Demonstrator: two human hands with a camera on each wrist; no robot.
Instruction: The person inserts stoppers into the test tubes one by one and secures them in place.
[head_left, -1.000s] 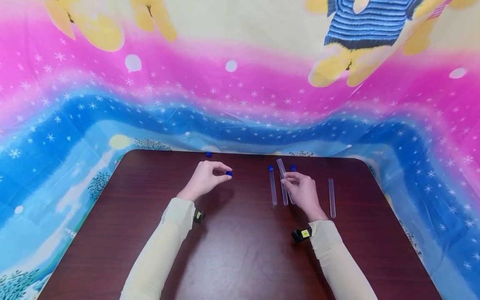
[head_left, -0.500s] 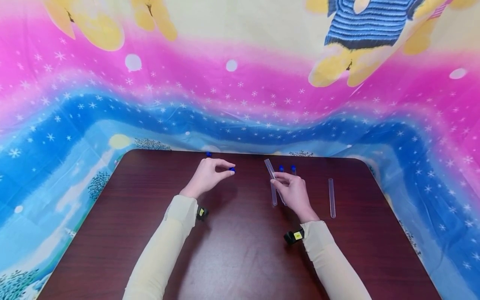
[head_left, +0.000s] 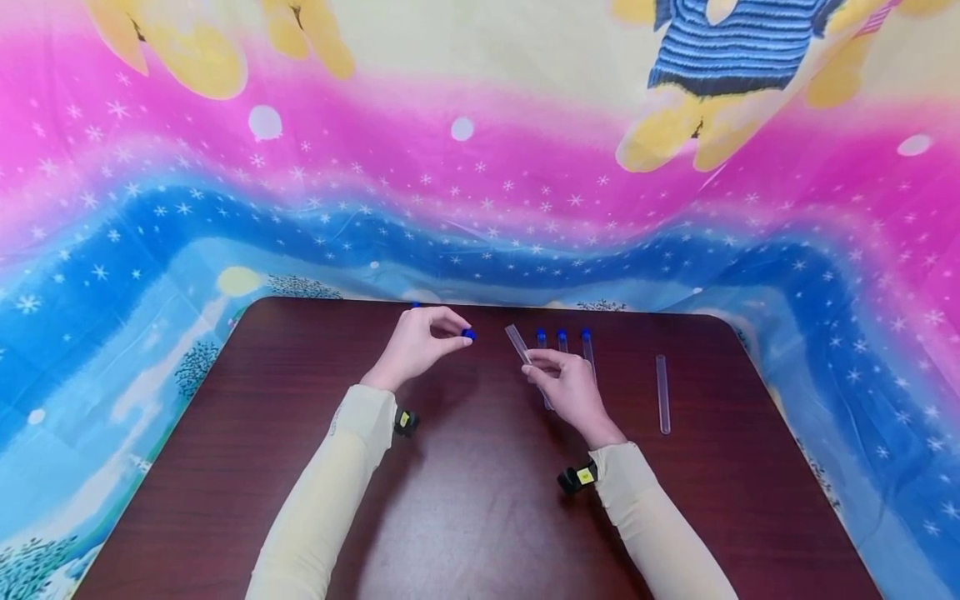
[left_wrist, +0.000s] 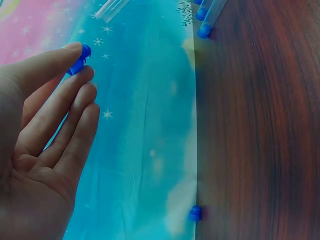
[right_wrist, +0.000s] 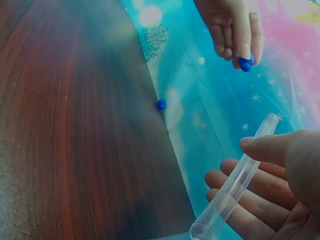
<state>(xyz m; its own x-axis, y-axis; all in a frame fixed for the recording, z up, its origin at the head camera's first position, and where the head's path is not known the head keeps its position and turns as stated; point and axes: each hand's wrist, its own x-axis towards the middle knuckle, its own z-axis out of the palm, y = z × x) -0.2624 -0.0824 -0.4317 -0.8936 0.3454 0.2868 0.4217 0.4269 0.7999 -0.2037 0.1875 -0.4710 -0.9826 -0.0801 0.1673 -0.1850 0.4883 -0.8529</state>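
Note:
My left hand (head_left: 416,346) pinches a small blue cap (left_wrist: 80,60) between thumb and fingertips, above the far part of the table. My right hand (head_left: 570,387) holds a clear, uncapped test tube (right_wrist: 232,190) between thumb and fingers. The tube is tilted, its far end leaning left towards the cap; the cap and tube are apart. Just beyond the right hand lie three tubes with blue caps (head_left: 562,335), their lower parts partly hidden by that hand. A second loose blue cap (right_wrist: 161,104) sits at the table's far edge, partly covered by the left hand in the head view.
Another uncapped clear tube (head_left: 663,396) lies alone on the right side of the dark wooden table (head_left: 465,500). Behind the table's far edge hangs a colourful printed cloth (head_left: 465,192), which also runs down both sides.
The right hand has moved left with its tube, away from the capped tubes, uncovering more of them. The left hand has shifted slightly right and away from me with the cap. The gap between them has narrowed.

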